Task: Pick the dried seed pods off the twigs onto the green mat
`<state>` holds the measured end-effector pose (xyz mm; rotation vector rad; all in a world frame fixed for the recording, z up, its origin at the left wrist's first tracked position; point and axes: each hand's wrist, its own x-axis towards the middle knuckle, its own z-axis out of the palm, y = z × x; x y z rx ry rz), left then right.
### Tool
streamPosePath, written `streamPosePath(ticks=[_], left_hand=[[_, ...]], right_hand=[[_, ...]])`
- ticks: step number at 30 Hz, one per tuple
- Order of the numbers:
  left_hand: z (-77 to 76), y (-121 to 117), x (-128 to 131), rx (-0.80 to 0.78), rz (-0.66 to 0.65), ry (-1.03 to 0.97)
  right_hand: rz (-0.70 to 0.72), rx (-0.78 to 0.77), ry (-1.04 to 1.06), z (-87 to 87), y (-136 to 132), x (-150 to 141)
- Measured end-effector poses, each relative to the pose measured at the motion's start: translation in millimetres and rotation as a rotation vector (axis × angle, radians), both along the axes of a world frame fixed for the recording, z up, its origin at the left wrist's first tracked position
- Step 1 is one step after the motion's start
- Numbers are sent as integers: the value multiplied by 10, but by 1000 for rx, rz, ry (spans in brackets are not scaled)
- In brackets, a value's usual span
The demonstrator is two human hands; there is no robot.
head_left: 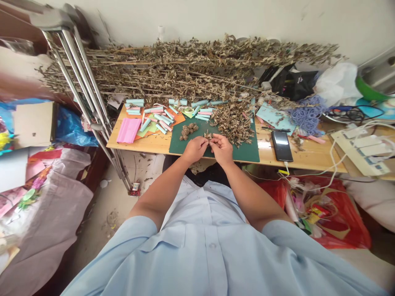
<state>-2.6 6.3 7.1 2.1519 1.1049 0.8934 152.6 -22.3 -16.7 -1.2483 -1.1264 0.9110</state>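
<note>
My left hand (194, 149) and my right hand (222, 149) meet over the green cutting mat (247, 153) at the table's near edge. Both pinch a small clump of dried leaves (209, 135) between their fingertips. A few finished brown leaf balls (188, 130) lie on the mat just left of my hands. A loose heap of dried leaves (233, 119) lies right of them, partly on the mat.
Long dried leafy branches (185, 70) are stacked along the wall. Rolled blue and pink paper tubes (160, 115) and a pink paper sheet (128, 130) lie left. A phone (282, 145), power strip (361, 150) and cables sit right. Metal crutches (86, 86) lean at left.
</note>
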Motion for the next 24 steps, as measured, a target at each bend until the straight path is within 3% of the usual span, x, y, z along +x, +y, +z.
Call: streamPosePath(ticks=[12,19,24], left_hand=[[-5,4,-11,-6,-9,-43],[20,-33,-32,-14,36,-122],[16,-43,-52,6,16,-162]], right_hand=[[-77,1,-8,-6,21,25],[-126,-71,-137,54,-1,14],[-102,-36,-171,107,-24,11]])
